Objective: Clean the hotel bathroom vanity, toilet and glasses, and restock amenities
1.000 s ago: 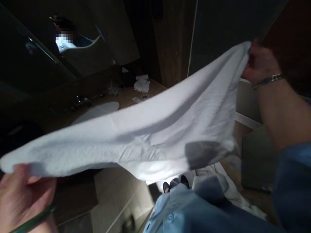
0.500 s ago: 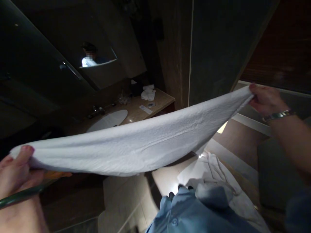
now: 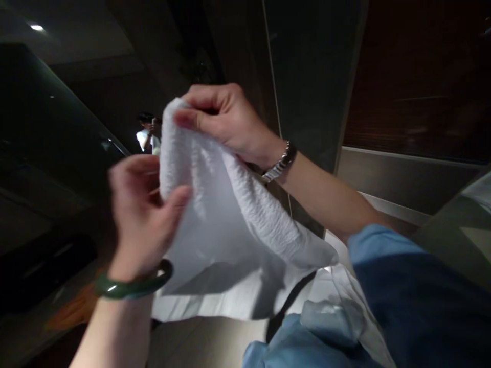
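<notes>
- The room is dim, with dark wall panels (image 3: 314,76) behind the hands and a single small ceiling light (image 3: 37,27) glowing at the upper left.
- A dark mirror (image 3: 57,143) on the left shows a small, bright reflection of a person in a pale top (image 3: 147,137).
- Below the hands lies a pale tiled floor (image 3: 207,342), and a white crumpled cloth (image 3: 345,301) rests low on the right, beside the person's light blue shirt front (image 3: 307,342).
- The white terry towel (image 3: 230,230) hangs in mid-air in front of the person's chest — doubled over, its upper corners gathered together at the top and its loose lower edge drooping towards the floor.
- The right hand (image 3: 220,120) is raised palm down at the towel's top, fingers curled and pinching the upper corner against the thumb; a silver metal wristwatch (image 3: 279,163) sits on that wrist, and a blue sleeve (image 3: 414,286) covers the upper arm.
- The left hand (image 3: 143,209) is just below and left of it — thumb pressed on the towel's near face, fingers bent behind the edge, pinching it; a green jade bangle (image 3: 132,286) circles the wrist.
</notes>
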{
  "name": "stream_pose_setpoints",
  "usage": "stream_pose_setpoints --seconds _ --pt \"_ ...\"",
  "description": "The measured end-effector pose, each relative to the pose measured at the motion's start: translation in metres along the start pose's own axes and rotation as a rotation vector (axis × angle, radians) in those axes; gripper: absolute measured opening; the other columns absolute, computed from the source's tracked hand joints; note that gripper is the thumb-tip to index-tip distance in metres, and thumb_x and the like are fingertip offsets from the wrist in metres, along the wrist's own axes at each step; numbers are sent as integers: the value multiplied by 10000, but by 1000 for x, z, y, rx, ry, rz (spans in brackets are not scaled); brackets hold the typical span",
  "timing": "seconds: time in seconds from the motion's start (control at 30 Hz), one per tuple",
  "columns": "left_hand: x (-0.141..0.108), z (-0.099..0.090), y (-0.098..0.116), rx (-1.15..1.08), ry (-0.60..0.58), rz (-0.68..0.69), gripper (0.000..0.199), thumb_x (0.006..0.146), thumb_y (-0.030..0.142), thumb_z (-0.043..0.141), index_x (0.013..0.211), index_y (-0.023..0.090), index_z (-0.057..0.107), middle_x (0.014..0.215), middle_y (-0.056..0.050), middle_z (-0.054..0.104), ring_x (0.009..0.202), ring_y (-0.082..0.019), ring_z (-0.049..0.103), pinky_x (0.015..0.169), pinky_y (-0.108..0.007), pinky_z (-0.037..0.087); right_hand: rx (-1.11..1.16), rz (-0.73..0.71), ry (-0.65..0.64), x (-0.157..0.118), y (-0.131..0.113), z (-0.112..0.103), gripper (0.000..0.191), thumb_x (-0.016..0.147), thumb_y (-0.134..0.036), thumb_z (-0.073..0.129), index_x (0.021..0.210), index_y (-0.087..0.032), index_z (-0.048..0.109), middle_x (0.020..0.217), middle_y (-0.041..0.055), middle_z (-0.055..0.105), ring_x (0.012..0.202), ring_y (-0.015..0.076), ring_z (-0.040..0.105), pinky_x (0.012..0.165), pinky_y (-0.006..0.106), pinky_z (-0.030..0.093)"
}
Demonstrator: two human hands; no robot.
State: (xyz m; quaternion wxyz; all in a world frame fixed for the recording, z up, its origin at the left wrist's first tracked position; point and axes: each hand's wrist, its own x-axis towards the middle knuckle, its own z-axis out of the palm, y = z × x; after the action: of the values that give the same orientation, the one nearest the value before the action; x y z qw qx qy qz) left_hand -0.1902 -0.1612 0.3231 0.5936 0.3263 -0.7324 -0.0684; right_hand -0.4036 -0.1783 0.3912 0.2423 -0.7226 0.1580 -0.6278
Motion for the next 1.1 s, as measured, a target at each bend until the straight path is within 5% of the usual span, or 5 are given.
stream_pose_setpoints --seconds 0.13,0.4,0.53,0.7,1.1 --pt "-26 45 -27 -108 -99 -198 276 881 409 639 827 141 599 692 41 509 618 -74 406 559 -207 328 164 224 -34 -63 67 31 101 790 -81 669 754 -146 601 711 -104 566 696 25 537 680 114 439" --pt "-15 32 -62 -70 101 -279 280 807 347 730 827 91 620 669 48 499 588 -50 397 543 -192 307 71 869 -210 -368 171 27 295 681 -134 648 940 -213 531 912 17 621 840 182 604 784 349 529" --pt "-8 54 -32 26 -127 -168 245 842 329 693 779 103 622 648 51 486 560 -40 384 506 -172 293 -107 680 153 -331 165 30 629 668 -224 732 1237 -226 464 1246 121 535 1164 266 538 1044 459 450" --pt "-27 75 -14 43 -379 -178 145 883 258 625 908 129 684 736 22 589 607 -63 452 571 -180 368 109 529 -30 -270 153 38 156 784 -177 580 920 -252 598 899 23 649 907 220 624 887 370 528" --pt "7 66 -15 143 -326 -108 111 886 190 612 893 85 649 714 43 519 621 -30 432 578 -160 319 276 529 166 -257 186 80 264 875 -250 565 1138 -229 581 1134 77 652 1086 216 610 1010 385 495"
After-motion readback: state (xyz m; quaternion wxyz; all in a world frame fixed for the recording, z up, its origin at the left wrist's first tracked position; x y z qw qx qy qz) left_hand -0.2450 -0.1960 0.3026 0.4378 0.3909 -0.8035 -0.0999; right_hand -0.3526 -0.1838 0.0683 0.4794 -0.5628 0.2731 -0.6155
